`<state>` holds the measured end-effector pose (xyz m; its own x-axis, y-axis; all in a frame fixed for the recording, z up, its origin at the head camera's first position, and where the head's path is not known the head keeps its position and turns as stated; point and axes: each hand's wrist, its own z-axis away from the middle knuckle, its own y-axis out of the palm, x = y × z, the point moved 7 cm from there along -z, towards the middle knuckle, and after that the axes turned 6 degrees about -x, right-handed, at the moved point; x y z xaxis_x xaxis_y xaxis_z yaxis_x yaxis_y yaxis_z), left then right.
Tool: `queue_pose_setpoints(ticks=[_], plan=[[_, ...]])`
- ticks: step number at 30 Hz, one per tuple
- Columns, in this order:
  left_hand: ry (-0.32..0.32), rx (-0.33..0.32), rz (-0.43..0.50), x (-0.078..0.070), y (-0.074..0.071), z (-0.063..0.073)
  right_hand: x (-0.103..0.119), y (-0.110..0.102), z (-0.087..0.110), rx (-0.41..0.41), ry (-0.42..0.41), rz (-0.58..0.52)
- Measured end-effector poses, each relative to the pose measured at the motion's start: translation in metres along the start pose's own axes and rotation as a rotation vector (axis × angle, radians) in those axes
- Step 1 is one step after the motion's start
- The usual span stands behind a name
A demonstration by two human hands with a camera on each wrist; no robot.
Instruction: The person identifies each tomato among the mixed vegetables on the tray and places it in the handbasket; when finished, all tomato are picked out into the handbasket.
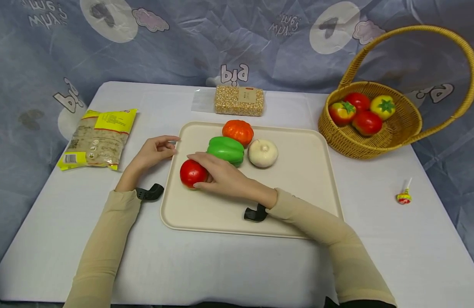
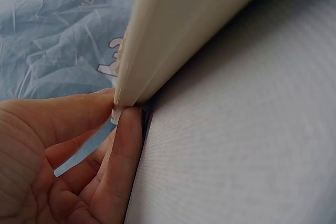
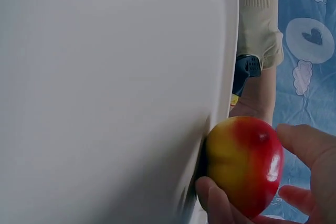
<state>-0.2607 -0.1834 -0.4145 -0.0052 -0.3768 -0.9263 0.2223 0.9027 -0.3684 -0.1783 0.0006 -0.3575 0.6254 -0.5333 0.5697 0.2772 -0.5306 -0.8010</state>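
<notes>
On the left part of a cream tray [image 1: 298, 205], my right hand [image 1: 229, 179] grips a round red fruit [image 1: 192, 174] between thumb and fingers. The right wrist view shows that this fruit [image 3: 244, 163] is yellow on one side. Thumb and fingertips of my left hand [image 1: 154, 153] pinch the tray's left rim [image 2: 131, 72]. Beside the right hand lies a green bell pepper [image 1: 226, 149]. Behind it sits a small orange pumpkin [image 1: 238, 131], and a white garlic bulb [image 1: 263, 153] stands to its right.
A yellow wicker basket [image 1: 337, 143] with several red and yellow fruits stands at the back right. A lollipop [image 1: 404, 196] lies at the right. Behind the tray is a clear pack of corn kernels [image 1: 237, 102]; a yellow printed bag [image 1: 100, 139] lies at the left.
</notes>
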Motion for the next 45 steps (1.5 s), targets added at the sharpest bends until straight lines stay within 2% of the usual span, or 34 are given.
queue_pose_setpoints(ticks=[9, 18, 25, 31, 39, 45], plan=[[0.000, 0.007, 0.005, -0.002, 0.000, 0.000, 0.000, 0.003, 0.003, 0.009, -0.007, 0.012], [-0.005, 0.003, -0.004, -0.002, -0.001, 0.002, 0.002, -0.006, 0.019, -0.004, -0.052, 0.019], [-0.016, 0.000, 0.014, -0.001, -0.002, 0.003, 0.010, -0.027, 0.037, -0.094, -0.078, -0.014], [-0.012, 0.007, 0.037, -0.001, -0.001, 0.002, 0.008, -0.046, 0.051, -0.172, -0.065, -0.059], [-0.010, 0.010, 0.026, -0.002, 0.001, 0.002, -0.005, -0.072, 0.070, -0.251, -0.029, -0.076], [-0.009, 0.010, 0.029, -0.001, 0.001, 0.002, -0.017, -0.092, 0.081, -0.333, -0.041, -0.077]])
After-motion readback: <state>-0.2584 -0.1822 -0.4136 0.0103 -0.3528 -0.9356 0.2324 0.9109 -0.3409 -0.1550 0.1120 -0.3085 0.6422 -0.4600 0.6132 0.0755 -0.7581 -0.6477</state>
